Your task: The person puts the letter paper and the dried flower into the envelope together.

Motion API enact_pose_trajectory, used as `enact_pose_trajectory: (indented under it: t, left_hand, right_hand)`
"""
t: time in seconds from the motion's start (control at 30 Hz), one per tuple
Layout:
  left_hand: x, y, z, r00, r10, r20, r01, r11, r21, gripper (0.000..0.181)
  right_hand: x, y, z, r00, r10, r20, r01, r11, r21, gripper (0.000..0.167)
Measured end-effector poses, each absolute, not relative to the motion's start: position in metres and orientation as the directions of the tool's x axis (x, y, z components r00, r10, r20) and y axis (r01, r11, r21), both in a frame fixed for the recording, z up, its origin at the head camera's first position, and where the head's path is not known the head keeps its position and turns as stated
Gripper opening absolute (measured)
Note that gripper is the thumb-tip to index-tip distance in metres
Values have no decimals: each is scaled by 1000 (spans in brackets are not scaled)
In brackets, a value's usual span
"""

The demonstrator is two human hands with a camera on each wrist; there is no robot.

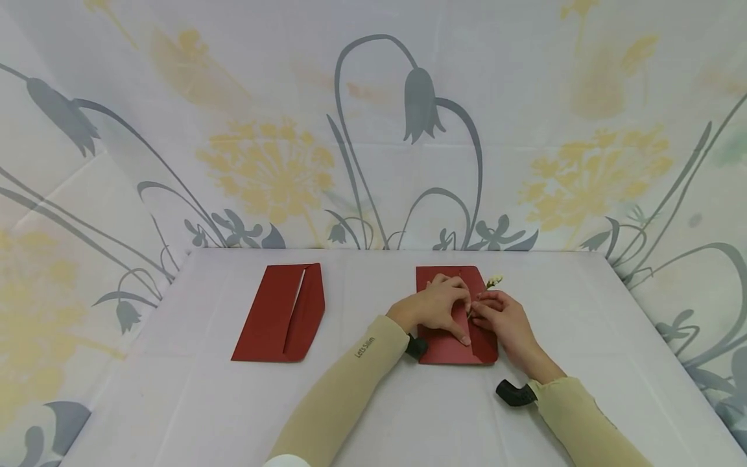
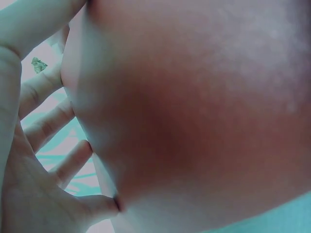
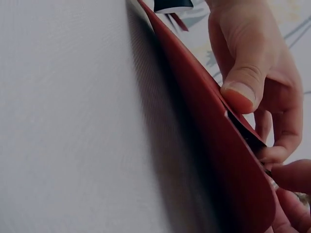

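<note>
A red envelope [image 1: 446, 353] lies with its flap side to the right, under both hands. My left hand [image 1: 438, 305] grips the edge of its pocket, thumb near and fingertips farther along, and a dark slit shows at the opening in the right wrist view. At that opening my right hand [image 1: 504, 321] pinches a small sprig with a pale flower head [image 1: 494, 281]; most of its stem is hidden by the fingers. In the left wrist view the left hand's fingers [image 2: 51, 124] are spread along the envelope's edge [image 2: 160, 121].
A second red envelope [image 1: 268, 318] lies to the left with its flap unfolded and a white strip in its opening. Both lie on a white cloth-covered table [image 1: 373, 402]. A flower-patterned curtain [image 1: 373, 162] rises behind. Black wrist mounts [image 1: 515, 393] sit near the sleeves.
</note>
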State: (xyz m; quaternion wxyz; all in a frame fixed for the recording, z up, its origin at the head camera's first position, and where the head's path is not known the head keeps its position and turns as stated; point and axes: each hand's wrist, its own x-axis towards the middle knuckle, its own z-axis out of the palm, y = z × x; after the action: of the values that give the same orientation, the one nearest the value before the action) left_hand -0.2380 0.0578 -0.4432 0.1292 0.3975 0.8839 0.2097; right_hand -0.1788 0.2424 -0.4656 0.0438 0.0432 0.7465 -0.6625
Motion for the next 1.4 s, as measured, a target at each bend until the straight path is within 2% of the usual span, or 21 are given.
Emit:
enact_pose_trajectory:
  t: [0.33, 0.5, 0.7, 0.83, 1.03, 1.27, 1.4]
  left_hand:
    - [-238, 56, -442, -651, 758, -49, 651, 590, 477, 52]
    - [-237, 56, -443, -657, 753, -50, 653, 600, 463, 53]
    - [-237, 56, -444, -662, 747, -51, 643, 602, 473, 52]
    - [-237, 56, -444, -664, 746, -47, 644, 602, 472, 52]
    - [-236, 56, -443, -662, 748, -40, 646, 597, 475, 52]
    - [-234, 56, -441, -661, 749, -48, 645, 600, 473, 51]
    - [-235, 55, -442, -654, 756, -37, 658, 592, 465, 51]
  right_hand:
    - [-180, 247, -468, -990, -69, -119, 105, 178, -978, 36]
    - [-181, 248, -466, -989, -86, -119, 82, 349, -933, 34]
    - [-180, 245, -465, -990, -122, -68, -16, 583, -813, 26]
    - [-179, 242, -463, -990, -138, -27, -72, 664, -744, 23]
    - [-178, 242, -463, -991, -137, 6, -99, 687, -720, 20]
    - [-175, 254, -462, -997, -46, -55, 18, 585, -811, 24]
    - [-174, 259, -461, -1000, -6, -25, 18, 543, -839, 28]
